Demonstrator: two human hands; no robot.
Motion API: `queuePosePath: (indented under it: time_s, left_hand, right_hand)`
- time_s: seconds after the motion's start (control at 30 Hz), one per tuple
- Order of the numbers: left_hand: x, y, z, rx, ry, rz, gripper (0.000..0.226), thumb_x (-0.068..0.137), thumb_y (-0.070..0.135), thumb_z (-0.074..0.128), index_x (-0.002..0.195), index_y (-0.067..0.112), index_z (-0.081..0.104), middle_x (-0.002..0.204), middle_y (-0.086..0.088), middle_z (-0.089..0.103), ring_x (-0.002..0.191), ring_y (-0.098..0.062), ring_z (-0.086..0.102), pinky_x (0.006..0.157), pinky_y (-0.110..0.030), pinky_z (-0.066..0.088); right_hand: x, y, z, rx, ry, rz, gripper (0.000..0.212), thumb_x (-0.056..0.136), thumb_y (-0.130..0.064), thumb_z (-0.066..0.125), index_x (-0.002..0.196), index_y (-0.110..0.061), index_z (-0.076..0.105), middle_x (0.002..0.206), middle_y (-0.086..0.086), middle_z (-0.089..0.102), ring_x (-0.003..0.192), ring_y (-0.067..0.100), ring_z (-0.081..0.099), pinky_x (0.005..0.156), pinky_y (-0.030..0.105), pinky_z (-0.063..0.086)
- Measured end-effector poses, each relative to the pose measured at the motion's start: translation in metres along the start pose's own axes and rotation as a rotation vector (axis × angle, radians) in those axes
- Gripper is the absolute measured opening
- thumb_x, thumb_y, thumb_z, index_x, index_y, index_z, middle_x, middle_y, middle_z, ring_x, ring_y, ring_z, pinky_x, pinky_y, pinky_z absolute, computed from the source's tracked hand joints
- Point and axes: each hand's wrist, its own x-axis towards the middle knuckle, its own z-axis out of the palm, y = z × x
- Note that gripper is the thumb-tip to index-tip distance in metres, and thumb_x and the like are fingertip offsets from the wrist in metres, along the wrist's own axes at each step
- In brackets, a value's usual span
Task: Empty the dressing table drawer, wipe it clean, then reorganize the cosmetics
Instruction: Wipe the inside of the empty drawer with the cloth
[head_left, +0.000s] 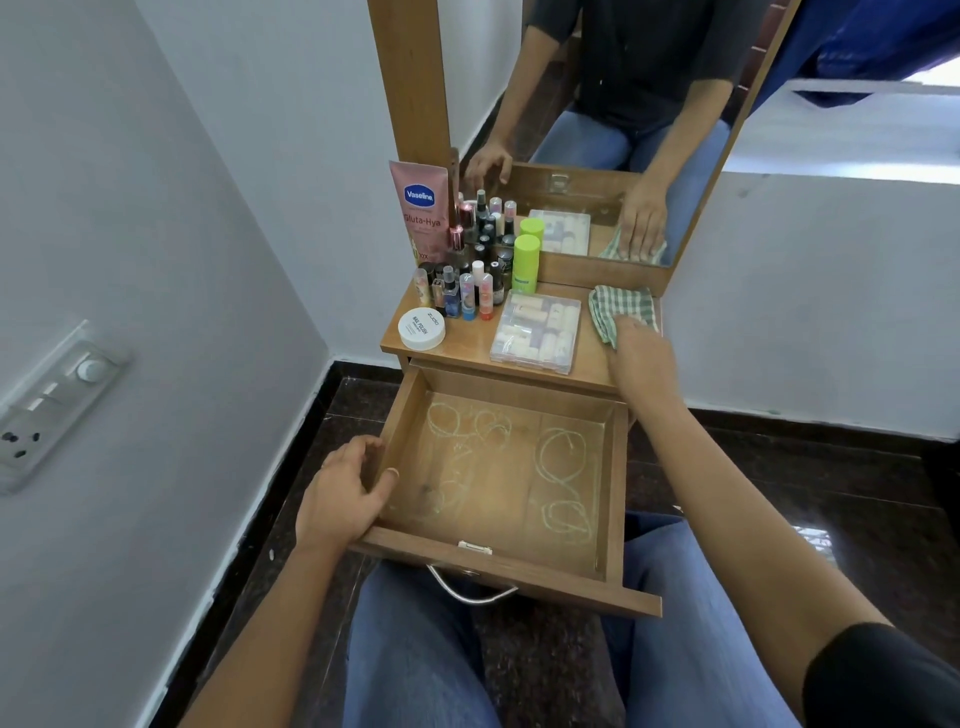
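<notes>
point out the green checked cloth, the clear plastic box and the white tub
green checked cloth (618, 302): head view, its upper fold
clear plastic box (537, 332): head view, middle of its lid
white tub (421, 328): head view, middle of its lid

The wooden drawer (519, 467) stands pulled out and empty, its floor marked with pale rings. On the counter (467, 345) above it, a pink Vaseline tube (420, 208) stands upright at the back left. A cluster of small bottles (467, 283) is in front of it, with 1 green bottle (525, 262) beside them. A white round jar (421, 328) sits front left, and a clear plastic box (536, 332) lies flat mid-counter. A green checked cloth (618, 306) lies crumpled at the right.
</notes>
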Motion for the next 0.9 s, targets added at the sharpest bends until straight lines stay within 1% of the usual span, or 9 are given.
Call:
queuePosePath:
  time_s: [0.17,0.27,0.33,0.47,0.6,0.67,0.73,0.8,0.9]
  left_hand:
    - [-0.003,0.0,-0.001,0.025,-0.019,0.015,0.045,0.09,0.039,0.062,0.13,0.023,0.053,0.119,0.002,0.061,0.109,-0.016,0.055,0.079,-0.033,0.047]
    - [-0.004,0.003,-0.001,0.103,-0.013,0.054,0.044,0.091,0.036,0.059,0.13,0.018,0.053,0.121,-0.003,0.062,0.111,-0.021,0.054,0.085,-0.038,0.048]
    - [-0.003,0.007,-0.001,0.224,0.006,0.101,0.046,0.091,0.04,0.052,0.127,0.012,0.055,0.122,-0.009,0.062,0.11,-0.027,0.056,0.089,-0.043,0.046]
    - [-0.002,0.022,0.0,0.351,0.002,0.16,0.066,0.086,0.054,0.029,0.122,0.006,0.056,0.12,-0.015,0.063,0.108,-0.033,0.058,0.088,-0.047,0.047]
    - [-0.005,0.045,0.012,0.154,-0.071,0.097,0.061,0.093,0.053,0.037,0.133,0.009,0.049,0.134,-0.012,0.055,0.122,-0.032,0.049,0.099,-0.047,0.04]
    - [-0.008,0.049,0.016,0.167,-0.086,0.085,0.072,0.088,0.061,0.029,0.135,0.01,0.047,0.138,-0.01,0.052,0.124,-0.031,0.047,0.102,-0.046,0.037]
    - [-0.009,0.047,0.016,0.175,-0.091,0.076,0.076,0.085,0.063,0.028,0.137,0.01,0.046,0.14,-0.008,0.049,0.128,-0.03,0.043,0.105,-0.047,0.035]
    - [-0.01,0.044,0.014,0.194,-0.11,0.085,0.081,0.081,0.066,0.026,0.138,0.011,0.045,0.142,-0.006,0.047,0.13,-0.03,0.04,0.106,-0.047,0.033]
    - [-0.011,0.041,0.014,0.247,-0.132,0.124,0.088,0.077,0.071,0.021,0.139,0.013,0.043,0.144,-0.006,0.043,0.131,-0.031,0.038,0.107,-0.048,0.033]
  right_hand:
    - [-0.008,0.01,-0.011,0.028,0.011,-0.033,0.029,0.09,0.0,0.044,0.118,-0.003,0.054,0.108,0.02,0.062,0.094,0.037,0.058,0.075,0.043,0.046]
    - [-0.029,0.013,-0.022,0.253,0.106,0.032,0.031,0.09,-0.002,0.046,0.119,-0.002,0.056,0.101,0.018,0.063,0.089,0.035,0.058,0.072,0.041,0.046]
    - [-0.051,0.008,-0.034,0.404,0.199,0.07,0.033,0.09,-0.004,0.046,0.12,-0.004,0.057,0.096,0.012,0.064,0.083,0.026,0.058,0.068,0.032,0.043]
    - [-0.111,-0.019,-0.053,0.685,0.312,0.162,0.026,0.088,-0.004,0.052,0.111,-0.007,0.064,0.082,0.0,0.063,0.061,0.01,0.053,0.055,0.019,0.04]
    - [-0.154,-0.045,-0.044,0.852,0.107,0.291,0.027,0.087,-0.002,0.055,0.111,-0.011,0.066,0.082,-0.002,0.066,0.061,-0.003,0.057,0.047,0.007,0.043]
    - [-0.16,-0.048,-0.033,0.823,-0.003,0.307,0.027,0.088,-0.003,0.054,0.111,-0.01,0.065,0.083,-0.003,0.065,0.062,-0.001,0.056,0.049,0.006,0.043]
    - [-0.158,-0.047,-0.023,0.739,-0.082,0.3,0.026,0.089,-0.006,0.051,0.113,-0.01,0.062,0.086,0.0,0.066,0.064,0.006,0.058,0.052,0.012,0.047]
    - [-0.153,-0.045,-0.015,0.587,-0.108,0.256,0.026,0.09,-0.009,0.048,0.113,-0.01,0.061,0.09,0.004,0.066,0.07,0.016,0.061,0.058,0.029,0.052]
    - [-0.142,-0.046,-0.004,0.266,-0.14,0.175,0.031,0.093,-0.01,0.047,0.122,-0.007,0.055,0.107,0.011,0.064,0.086,0.027,0.062,0.066,0.032,0.045]
